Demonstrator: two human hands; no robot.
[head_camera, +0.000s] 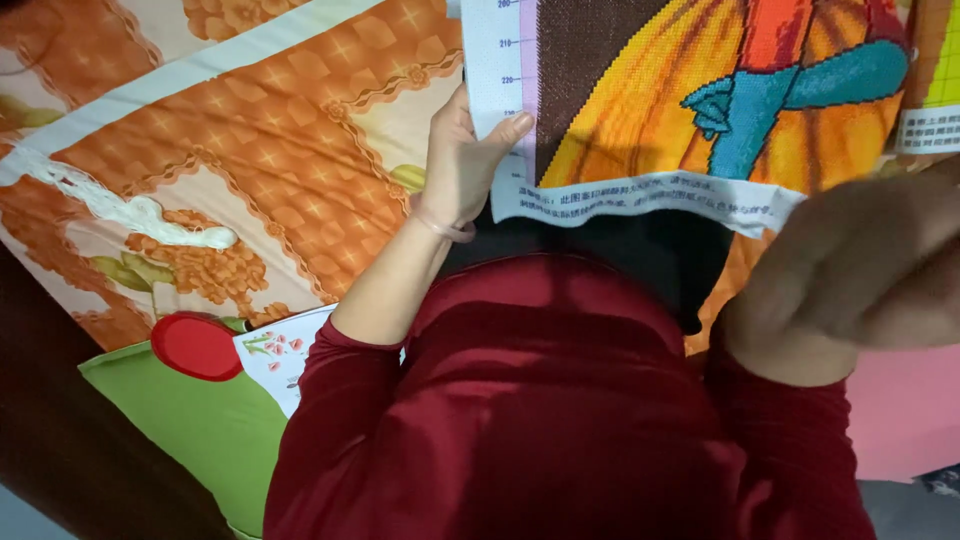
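Orange floral bedspread (250, 130) underneath — left hand (462, 165) pinching cross-stitch canvas (700, 100) edge; right hand (850, 270) (blurred) grip unclear.

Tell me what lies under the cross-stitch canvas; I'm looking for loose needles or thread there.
Beside the cross-stitch canvas, which the left hand grips, an orange patterned bedsheet shows. Whatever lies beneath the canvas is covered; no needles visible.

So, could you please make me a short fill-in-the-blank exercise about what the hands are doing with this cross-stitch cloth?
1. The left hand grips the cross-stitch cloth by its ____ border.
2. The person's sleeves are dark ____.
3. The bedsheet under the cloth is mainly ____.
4. The blurred right hand is raised at the cloth's ____ side.

Missing words: white; red; orange; right
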